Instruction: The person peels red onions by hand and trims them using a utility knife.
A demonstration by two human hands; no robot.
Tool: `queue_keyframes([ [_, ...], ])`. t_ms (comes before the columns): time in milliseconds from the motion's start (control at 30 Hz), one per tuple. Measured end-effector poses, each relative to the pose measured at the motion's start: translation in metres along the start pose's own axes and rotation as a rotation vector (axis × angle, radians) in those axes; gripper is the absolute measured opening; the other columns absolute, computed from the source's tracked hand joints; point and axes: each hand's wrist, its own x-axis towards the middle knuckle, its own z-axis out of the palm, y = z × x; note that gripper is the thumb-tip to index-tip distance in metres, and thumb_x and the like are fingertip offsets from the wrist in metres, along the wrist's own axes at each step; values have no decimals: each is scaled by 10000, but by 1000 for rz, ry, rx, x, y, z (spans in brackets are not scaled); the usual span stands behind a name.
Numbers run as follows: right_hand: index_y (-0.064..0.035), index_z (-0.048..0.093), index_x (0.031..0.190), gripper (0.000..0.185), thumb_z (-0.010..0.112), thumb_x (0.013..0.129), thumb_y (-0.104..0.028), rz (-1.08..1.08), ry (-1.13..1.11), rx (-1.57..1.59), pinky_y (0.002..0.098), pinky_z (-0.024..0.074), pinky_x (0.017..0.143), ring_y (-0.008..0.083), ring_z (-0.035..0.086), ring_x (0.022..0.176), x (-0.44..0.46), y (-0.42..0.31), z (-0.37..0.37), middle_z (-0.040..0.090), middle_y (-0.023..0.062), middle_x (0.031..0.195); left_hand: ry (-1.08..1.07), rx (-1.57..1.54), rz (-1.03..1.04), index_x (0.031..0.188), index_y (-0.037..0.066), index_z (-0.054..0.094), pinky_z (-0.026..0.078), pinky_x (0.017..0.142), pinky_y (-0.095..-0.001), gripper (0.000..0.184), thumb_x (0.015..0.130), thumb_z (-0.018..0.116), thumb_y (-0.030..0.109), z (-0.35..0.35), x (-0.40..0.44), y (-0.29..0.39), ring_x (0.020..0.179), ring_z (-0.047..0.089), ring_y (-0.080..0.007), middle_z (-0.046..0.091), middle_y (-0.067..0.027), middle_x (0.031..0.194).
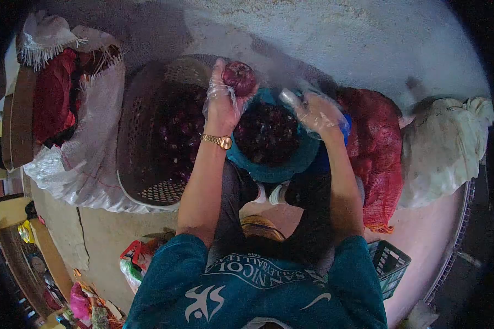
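My left hand [224,101], in a clear plastic glove and with a gold watch at the wrist, holds a dark red onion [239,78] above the gap between two containers. On the right, my right hand [314,111], also gloved in clear plastic, is raised over the right rim of a teal basin [269,174]; its fingers are apart and nothing shows in them. Dark purple pieces [266,134] fill the basin between my knees. Left of it stands a large grey perforated basket [134,159] with more dark purple pieces inside.
A red mesh sack [373,159] stands right of the basin, beside a white sack [442,148]. At far left is an open white sack [101,131] with red mesh. A green crate [391,266] sits at lower right. The wall [335,38] rises behind.
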Motion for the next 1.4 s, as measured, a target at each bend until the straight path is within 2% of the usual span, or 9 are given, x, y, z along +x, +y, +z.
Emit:
queue_keyframes([
  [267,23,561,1195,713,313,942,-597,-151,-32,114,475,404,959,426,534,1126,2,16,9,591,278,1132,-30,21,-24,1191,59,502,561,754,-422,530,917,514,512,-4,2,-1,957,595,-266,571,-125,1099],
  [433,-14,518,1259,491,431,963,-395,-140,212,305,441,384,1001,409,498,1180,5,18,28,537,261,1241,-93,46,-79,1155,31,530,565,741,-457,543,901,546,511,0,-1,-1,954,612,-280,602,-138,1057],
  [667,-6,554,1213,610,575,865,-507,-149,427,435,435,416,971,375,548,1142,-16,-17,-17,562,281,1188,-169,73,-76,1159,30,559,559,801,-446,552,908,528,521,0,-1,-6,950,631,-259,625,-138,1077],
  [733,46,575,1178,930,601,697,-750,-264,135,240,441,478,882,420,605,1027,-26,-29,-40,629,291,1063,-110,103,-91,1170,9,554,545,843,-437,570,912,526,516,7,-1,-8,995,626,-261,620,-142,1113],
  [833,24,618,1130,1028,645,544,-821,-238,163,113,445,496,841,388,634,981,-26,-31,-28,654,266,1007,-164,146,-158,1148,23,578,525,880,-420,559,919,507,528,16,-12,-9,983,626,-261,631,-120,1103],
  [900,2,628,1137,1018,630,548,-829,-218,142,78,439,503,834,371,645,960,-28,-34,-30,668,244,972,-180,168,-175,1133,23,589,526,870,-414,561,912,515,534,16,-12,-14,983,626,-260,637,-120,1088],
  [967,-49,666,972,784,719,574,-723,-293,356,95,460,502,741,412,641,837,-24,-30,-18,670,212,855,-193,190,-187,1119,23,601,527,860,-407,564,906,524,540,14,-11,-15,983,626,-258,644,-119,1073],
  [1200,-83,671,1020,823,638,595,-786,-273,166,42,448,521,743,368,664,843,-28,-33,-31,687,178,857,-137,249,-259,1104,-18,612,532,870,-430,644,876,542,580,20,-14,-15,951,648,-276,656,-151,1059],
  [1400,-84,687,971,770,668,585,-751,-385,376,-13,463,524,689,370,668,787,-27,-31,-27,682,181,808,-145,293,-304,1111,-33,609,531,879,-423,740,838,534,651,9,-3,-18,963,651,-286,656,-165,1067],
])
